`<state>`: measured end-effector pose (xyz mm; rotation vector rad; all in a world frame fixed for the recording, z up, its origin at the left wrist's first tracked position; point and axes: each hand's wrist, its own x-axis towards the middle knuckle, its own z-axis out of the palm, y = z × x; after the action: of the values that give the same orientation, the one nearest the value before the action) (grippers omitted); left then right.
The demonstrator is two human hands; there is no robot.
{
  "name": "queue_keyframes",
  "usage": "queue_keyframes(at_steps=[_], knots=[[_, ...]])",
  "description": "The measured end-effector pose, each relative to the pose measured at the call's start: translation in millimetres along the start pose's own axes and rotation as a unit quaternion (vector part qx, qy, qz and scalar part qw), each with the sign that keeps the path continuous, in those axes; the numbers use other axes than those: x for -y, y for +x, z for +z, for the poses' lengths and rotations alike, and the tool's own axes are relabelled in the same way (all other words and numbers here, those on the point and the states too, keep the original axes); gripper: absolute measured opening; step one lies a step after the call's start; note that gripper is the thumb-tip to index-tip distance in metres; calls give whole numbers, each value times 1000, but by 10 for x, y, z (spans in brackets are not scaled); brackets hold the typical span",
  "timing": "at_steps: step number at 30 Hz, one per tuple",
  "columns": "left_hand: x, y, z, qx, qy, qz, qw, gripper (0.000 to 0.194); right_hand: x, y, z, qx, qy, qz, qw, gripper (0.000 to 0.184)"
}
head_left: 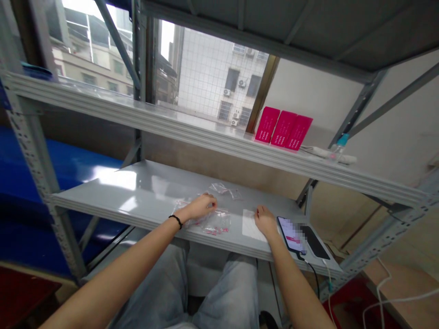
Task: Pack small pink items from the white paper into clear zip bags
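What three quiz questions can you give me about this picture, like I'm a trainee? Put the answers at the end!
1. True or false: the left hand is closer to the clear plastic bags than the right hand is.
2. Which is nearest the right hand: A, bright pink upright boxes; B, flat white thin sheet; C, turquoise-capped clear bottle?
3. What circles the left wrist?

Key: 1. True. 2. B. 3. A thin black band.

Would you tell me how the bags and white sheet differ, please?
The bags are clear, with pink bits; the sheet is white. The bags look crumpled; the sheet lies flatter. The bags are around the left hand, the sheet by the right hand. Both lie on the lower shelf.
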<state>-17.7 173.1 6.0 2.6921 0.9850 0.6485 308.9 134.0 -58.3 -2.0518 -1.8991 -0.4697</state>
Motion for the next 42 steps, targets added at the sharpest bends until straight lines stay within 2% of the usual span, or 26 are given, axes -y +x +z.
queue_keyframes(at_steps=[3, 5, 7, 9, 10, 12, 14, 16, 19, 22, 24, 25, 27, 29, 35, 42], knots=[[-161, -66, -189, -22, -27, -6, 999, 27, 30, 16, -150, -19, 32, 2, 999, 27], [-325, -140, -322, -53, -63, -7, 997, 29, 74, 37, -338, -37, 59, 0, 998, 29], [-521, -242, -428, -88, -114, -1, 990, 29, 169, 7, -613, -55, 87, -8, 995, 34], [-723, -376, -484, -106, -146, 18, 983, 27, 339, -141, -946, -55, 156, -52, 985, 38], [-817, -455, -488, -103, -148, 34, 983, 27, 452, -268, -1110, -43, 233, -95, 967, 39], [-968, -638, -441, -78, -145, 65, 984, 26, 714, -604, -1362, 34, 349, -208, 913, 35], [-1050, -851, -317, -42, -150, 74, 985, 24, 979, -985, -1425, 77, 384, -234, 890, 25], [-1058, -1078, -121, -12, -161, 45, 986, 21, 1200, -1332, -1249, 116, 411, -206, 880, 27], [-971, -1401, 264, 1, -175, -26, 984, 16, 1408, -1694, -640, 159, 450, -144, 867, 19], [-881, -1658, 672, -76, -168, -82, 979, 27, 1488, -1887, 11, 159, 484, -76, 857, 26], [-866, -1783, 904, -119, -164, -121, 972, 29, 1497, -1966, 287, 164, 533, -19, 830, 39], [-873, -1830, 999, -123, -168, -137, 968, 26, 1494, -1997, 363, 175, 562, 9, 808, 47], [-908, -1888, 1143, -106, -195, -155, 963, 24, 1486, -2042, 410, 204, 613, 48, 762, 60], [-952, -1903, 1231, -86, -230, -163, 955, 29, 1487, -2067, 373, 216, 633, 50, 742, 64], [-952, -1855, 1336, -88, -279, -206, 934, 38, 1596, -2076, 320, 147, 584, -6, 798, 44], [-709, -1833, 1418, -67, -371, -222, 899, 46, 1768, -2045, 455, 114, 550, -34, 827, 35]])
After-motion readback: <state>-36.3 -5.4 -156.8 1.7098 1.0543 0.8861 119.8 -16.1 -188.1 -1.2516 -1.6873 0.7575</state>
